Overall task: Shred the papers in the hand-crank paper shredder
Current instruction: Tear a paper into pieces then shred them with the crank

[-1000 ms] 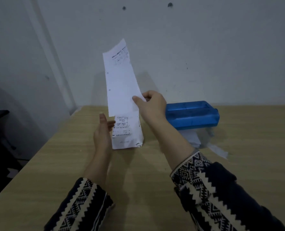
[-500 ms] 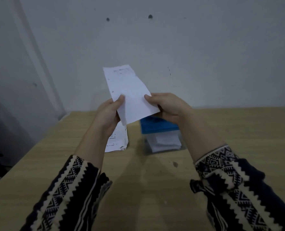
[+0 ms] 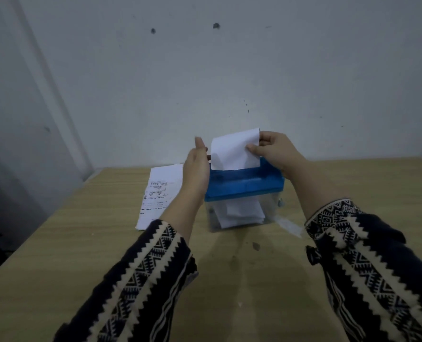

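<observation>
Paper [image 3: 234,151] stands upright at the slot of the shredder [image 3: 244,183], its lower edge meeting the blue top, as a person feeds it in. The right hand [image 3: 274,151] pinches the sheet's right edge between thumb and fingers. The left hand [image 3: 196,169], fingers straight and together, stands at the sheet's left edge; whether it touches cannot be told. Neither hand is on a crank, so this sheet looks placed but not yet cut. White pieces already lie heaped in the clear bin [image 3: 239,213] below, which suggests some shredding is done. A stack of printed sheets [image 3: 160,193] waits just left of the machine on the table [image 3: 229,280], so the job appears well short of finished. The held sheet is thin and plain white, curling inward along its left side. The shredder's top is a boxy block of matte blue plastic on see-through walls. A pale strip [image 3: 289,224] lies on the light wood-grain tabletop beside the bin's right corner
</observation>
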Action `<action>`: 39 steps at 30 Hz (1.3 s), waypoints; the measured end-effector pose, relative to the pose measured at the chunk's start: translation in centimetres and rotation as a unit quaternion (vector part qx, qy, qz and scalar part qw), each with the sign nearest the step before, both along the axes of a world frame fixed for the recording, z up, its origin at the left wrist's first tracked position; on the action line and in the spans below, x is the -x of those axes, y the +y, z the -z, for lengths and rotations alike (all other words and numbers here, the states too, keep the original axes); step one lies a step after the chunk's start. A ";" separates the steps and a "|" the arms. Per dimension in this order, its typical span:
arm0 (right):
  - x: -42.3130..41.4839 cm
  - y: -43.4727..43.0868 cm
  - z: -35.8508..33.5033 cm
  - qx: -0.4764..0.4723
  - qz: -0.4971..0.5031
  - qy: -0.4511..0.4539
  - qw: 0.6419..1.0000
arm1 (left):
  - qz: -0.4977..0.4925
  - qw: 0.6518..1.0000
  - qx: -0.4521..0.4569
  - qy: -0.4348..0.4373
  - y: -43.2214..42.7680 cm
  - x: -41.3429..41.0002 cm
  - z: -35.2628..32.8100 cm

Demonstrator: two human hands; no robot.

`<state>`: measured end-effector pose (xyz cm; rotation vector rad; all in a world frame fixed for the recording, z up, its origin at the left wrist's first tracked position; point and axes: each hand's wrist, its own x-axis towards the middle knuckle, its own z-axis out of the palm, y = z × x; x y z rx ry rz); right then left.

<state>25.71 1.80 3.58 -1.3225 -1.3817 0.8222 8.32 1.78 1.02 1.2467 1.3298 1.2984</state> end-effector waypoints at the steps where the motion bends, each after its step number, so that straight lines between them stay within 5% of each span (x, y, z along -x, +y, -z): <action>1: -0.2 0.1 0.3 -0.005 0.000 0.001 1.000 | -0.007 1.000 -0.003 0.012 -0.3 -0.5 0.3; 20: 0.5 0.8 2.3 -0.042 0.086 -0.133 0.987 | 0.003 0.984 -0.120 0.130 2.8 0.1 2.1; 28: 0.5 1.1 2.7 -0.044 0.103 -0.163 0.980 | 0.049 0.997 -0.059 0.027 2.7 0.2 2.4; 33: -0.2 -0.2 3.5 -0.060 0.172 -0.076 0.980 | 0.054 0.997 -0.055 0.021 2.8 0.3 2.5; 39: -1.2 -3.4 8.4 0.057 0.154 0.050 0.985 | 0.056 0.995 -0.070 0.041 3.0 0.3 2.6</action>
